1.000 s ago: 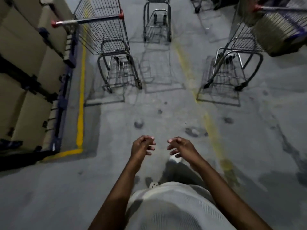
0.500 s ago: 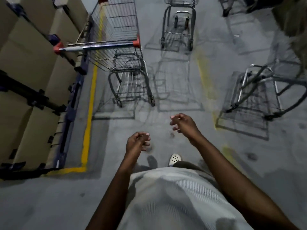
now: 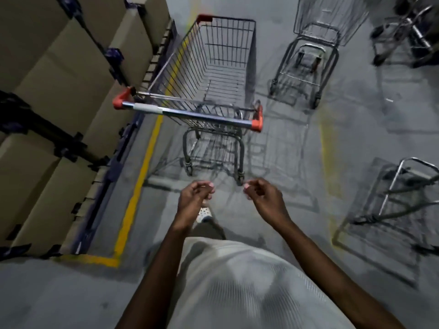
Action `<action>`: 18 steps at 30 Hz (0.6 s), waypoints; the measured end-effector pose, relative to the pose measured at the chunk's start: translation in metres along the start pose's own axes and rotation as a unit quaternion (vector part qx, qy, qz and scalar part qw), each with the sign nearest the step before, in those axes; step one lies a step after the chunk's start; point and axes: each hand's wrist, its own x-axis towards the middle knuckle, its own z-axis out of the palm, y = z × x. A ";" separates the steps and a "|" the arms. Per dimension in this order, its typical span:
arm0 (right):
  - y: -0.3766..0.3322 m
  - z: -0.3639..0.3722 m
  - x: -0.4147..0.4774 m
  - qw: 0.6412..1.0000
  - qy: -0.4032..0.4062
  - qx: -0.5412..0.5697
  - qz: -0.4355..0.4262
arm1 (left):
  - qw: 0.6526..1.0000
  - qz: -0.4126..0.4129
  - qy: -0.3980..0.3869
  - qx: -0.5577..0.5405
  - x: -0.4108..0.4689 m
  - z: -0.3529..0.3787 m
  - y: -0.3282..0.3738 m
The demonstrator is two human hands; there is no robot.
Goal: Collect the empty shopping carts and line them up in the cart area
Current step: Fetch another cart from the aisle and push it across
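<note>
Cart (image 3: 221,74) nearer, long axis running away (handle (image 3: 190,114) nearest), probably empty

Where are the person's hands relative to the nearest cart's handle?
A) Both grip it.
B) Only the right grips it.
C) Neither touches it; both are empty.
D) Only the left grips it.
C: the left hand and right hand hover empty, short of the handle.

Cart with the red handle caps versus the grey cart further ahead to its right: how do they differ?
The red-capped cart stands nearer, beside the yellow line, handle bar toward the person; the grey cart stands farther, to its right, top cut off by the frame. The red-capped cart has red corner caps; the grey cart shows none. Both are upright with empty baskets.
</note>
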 end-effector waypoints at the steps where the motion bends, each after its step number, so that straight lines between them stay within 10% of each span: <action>1: -0.016 0.004 0.020 0.996 0.044 -0.016 -0.069 | 0.999 0.030 0.007 0.029 0.019 -0.008 0.016; 5: -0.100 0.022 0.090 0.930 0.192 -0.075 -0.305 | 0.952 0.222 0.080 0.195 0.086 -0.044 0.083; 8: -0.130 0.043 0.143 0.893 0.218 -0.140 -0.369 | 0.823 0.415 0.166 0.350 0.137 -0.065 0.123; 14: -0.113 0.059 0.205 0.852 0.172 -0.470 -0.152 | 0.680 0.401 0.205 0.579 0.242 -0.062 0.145; 18: -0.124 0.044 0.232 0.855 0.098 -0.505 -0.061 | 0.688 0.371 0.213 0.586 0.264 -0.042 0.148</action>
